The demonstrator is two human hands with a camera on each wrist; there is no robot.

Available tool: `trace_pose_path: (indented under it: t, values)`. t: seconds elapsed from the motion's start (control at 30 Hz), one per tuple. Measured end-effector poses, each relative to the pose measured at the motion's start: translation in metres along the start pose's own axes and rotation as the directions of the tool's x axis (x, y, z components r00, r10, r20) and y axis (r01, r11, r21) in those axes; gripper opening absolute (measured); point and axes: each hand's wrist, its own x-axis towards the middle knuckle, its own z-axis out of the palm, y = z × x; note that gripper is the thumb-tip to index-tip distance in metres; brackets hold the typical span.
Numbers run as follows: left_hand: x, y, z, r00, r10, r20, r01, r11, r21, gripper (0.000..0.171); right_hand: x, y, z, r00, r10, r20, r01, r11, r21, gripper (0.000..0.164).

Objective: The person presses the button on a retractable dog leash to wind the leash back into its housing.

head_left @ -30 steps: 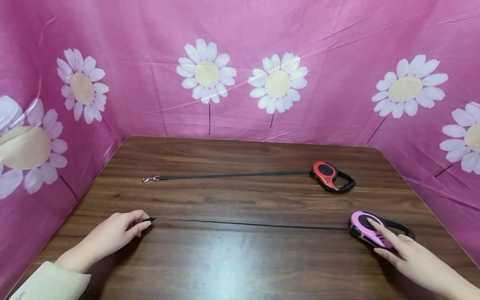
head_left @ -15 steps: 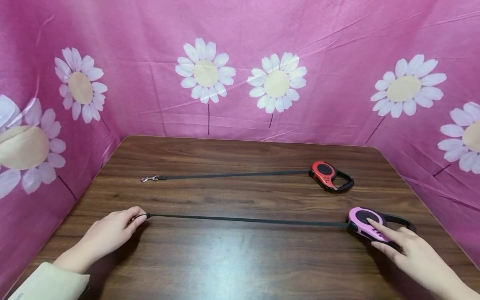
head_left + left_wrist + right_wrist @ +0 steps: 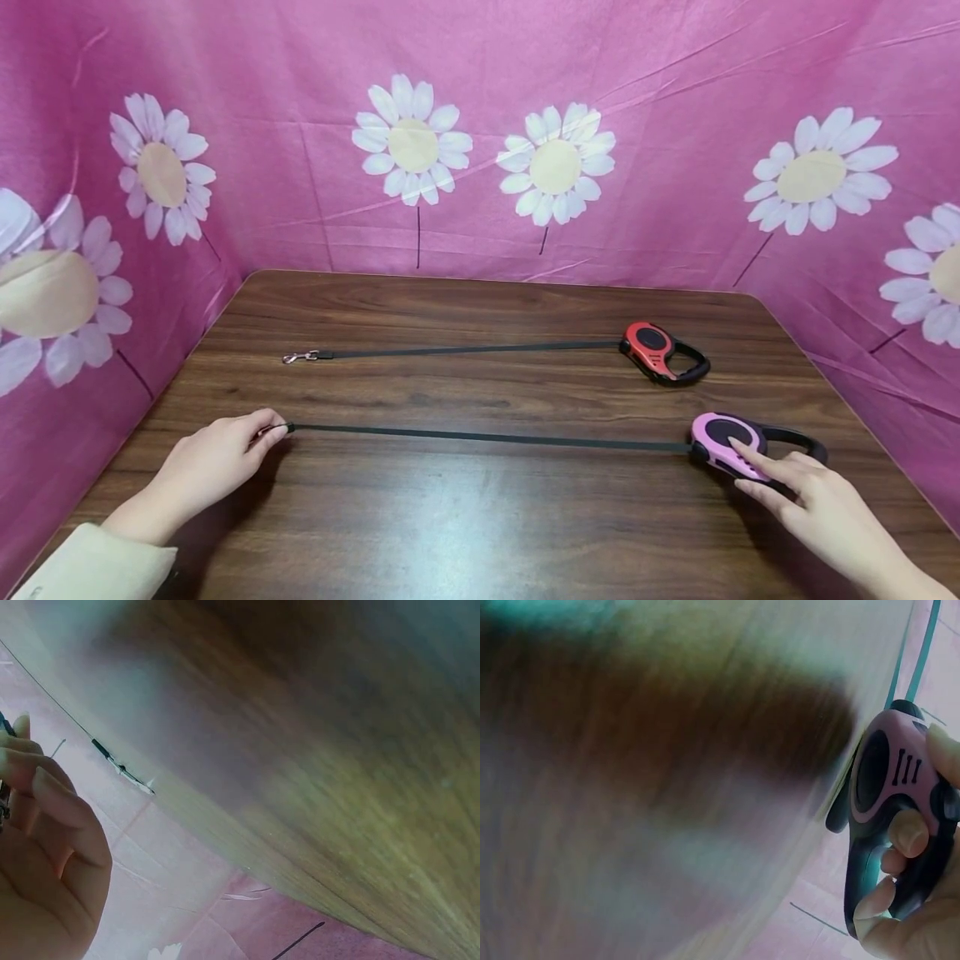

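Observation:
A pink retractable dog leash (image 3: 723,435) lies at the right of the table, its black strap (image 3: 487,436) drawn out straight and flat to the left. My left hand (image 3: 217,458) pinches the strap's end between thumb and fingers; a bit of metal clip (image 3: 4,804) shows in the left wrist view, mostly hidden by the hand. My right hand (image 3: 821,500) grips the leash handle, fingers curled through its loop in the right wrist view, with a fingertip reaching onto the casing (image 3: 922,746).
Farther back lies a red retractable leash (image 3: 651,358), with its strap (image 3: 465,349) stretched left to a metal snap hook (image 3: 300,357). The brown wooden table (image 3: 450,308) meets a pink flowered cloth (image 3: 480,233) behind and at both sides.
My left hand has moved slightly left and away from me, drawing the strap longer. The strap has turned from edge-on to flat. The pink leash has shifted slightly back; the red leash stays put.

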Motion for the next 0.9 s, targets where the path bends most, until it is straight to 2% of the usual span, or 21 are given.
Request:
trace_pose_path:
  t: [0.23, 0.4, 0.67, 0.9]
  values:
    - [0.001, -0.002, -0.003, 1.0, -0.015, 0.021, 0.015, 1.0, 0.008, 0.016, 0.001, 0.0, 0.0, 0.999, -0.023, -0.034, 0.023, 1.0, -0.004, 0.056]
    - [0.002, 0.0, -0.002, 1.0, -0.004, 0.016, 0.004, 1.0, 0.006, 0.017, 0.003, -0.003, 0.0, 0.996, -0.047, -0.072, 0.05, 0.998, 0.032, 0.06]
    - [0.003, 0.003, -0.004, 0.999, -0.001, 0.041, 0.001, 1.0, 0.002, 0.019, 0.007, -0.009, -0.001, 0.996, -0.038, -0.084, 0.041, 0.998, 0.043, 0.063]
    - [0.001, 0.008, -0.003, 1.0, 0.011, 0.025, -0.011, 1.0, -0.012, 0.021, 0.009, -0.012, -0.002, 0.992, -0.062, -0.11, 0.068, 0.997, 0.046, 0.064]
